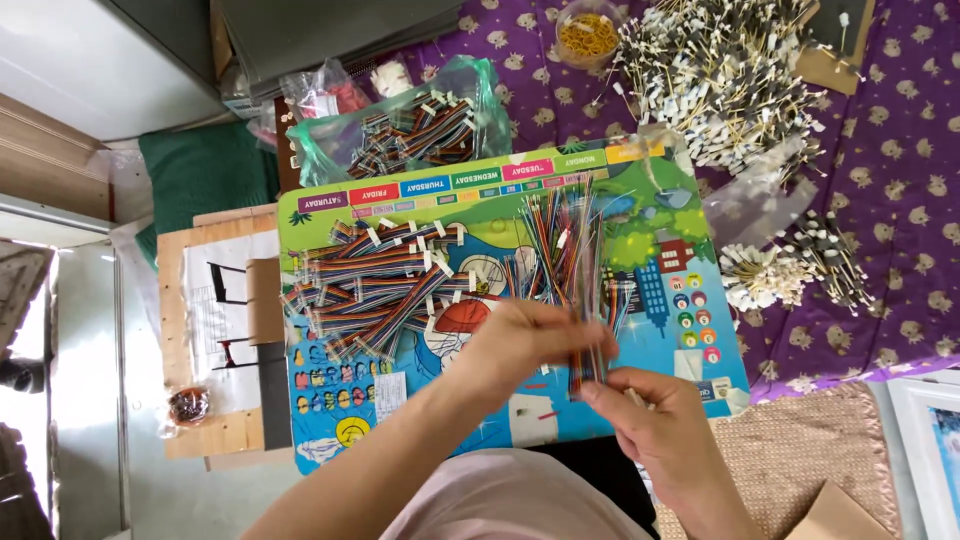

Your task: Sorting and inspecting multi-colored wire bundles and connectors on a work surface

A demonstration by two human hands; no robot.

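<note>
Right now we see a loose bundle of thin multicoloured ribbon wires (570, 260) lying on the bright cartoon-printed plastic board (520, 420), its near end pinched between our two hands while the far end fans out toward the board's top strip of coloured day labels. Our left hand (520, 345) curls over the wires from the left, fingers closed around the strands. Our right hand (655, 425) comes up from the board's lower right corner, thumb and forefinger narrowed onto the bundle's near end; what else it grips, if anything, we cannot tell.

To the left of the bundle, on the same board, rests a heap of tied multicoloured wire bunches with white tags (375, 290). Beyond the board's far edge sits a clear green-tinted plastic bag of similar wire bunches (420, 125). Past the board's far right corner, on the purple patterned cloth (900, 200), lies a big pile of pale sticks with white tips (720, 70), with a smaller pile (790, 270) just right of the board. A round clear tub of yellow rubber bands (588, 32) stands beside the big pile. Left of the board lies a wooden clipboard with printed paper (210, 330).
</note>
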